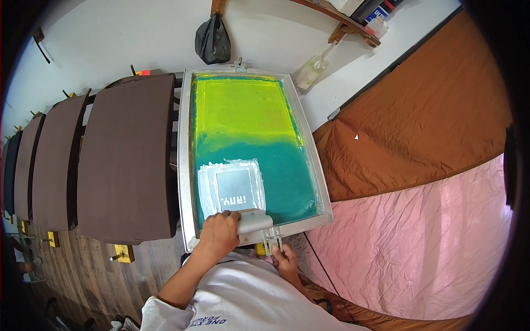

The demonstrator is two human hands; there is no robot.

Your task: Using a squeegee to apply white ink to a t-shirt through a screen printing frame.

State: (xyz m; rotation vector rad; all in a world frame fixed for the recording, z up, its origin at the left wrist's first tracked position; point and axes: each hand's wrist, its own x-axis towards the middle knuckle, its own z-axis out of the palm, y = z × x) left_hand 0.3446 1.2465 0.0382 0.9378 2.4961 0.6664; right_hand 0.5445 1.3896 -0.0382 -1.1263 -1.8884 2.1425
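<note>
A silkscreen frame (326, 187) with a pale metal rim lies in front of me. Its mesh (287, 176) is green-teal, with bright yellow-green over the far half. On the near left of the mesh, a patch of white ink (208, 190) surrounds a grey rectangle bearing small lettering. My left hand (218, 236) is closed on a grey squeegee (255, 222) at the near edge of that patch. Its fingers wrap over the squeegee's left end. My right hand (285, 263) pinches a metal bracket (272, 238) at the near rim of the frame; its fingertips are partly hidden.
Several boards covered in brown cloth (126, 160) stand in a row to the left. A black bag (213, 39) hangs beyond the frame, and a clear bottle (312, 73) hangs below a shelf (353, 30). Brown and pink fabric (408, 231) spreads along the right.
</note>
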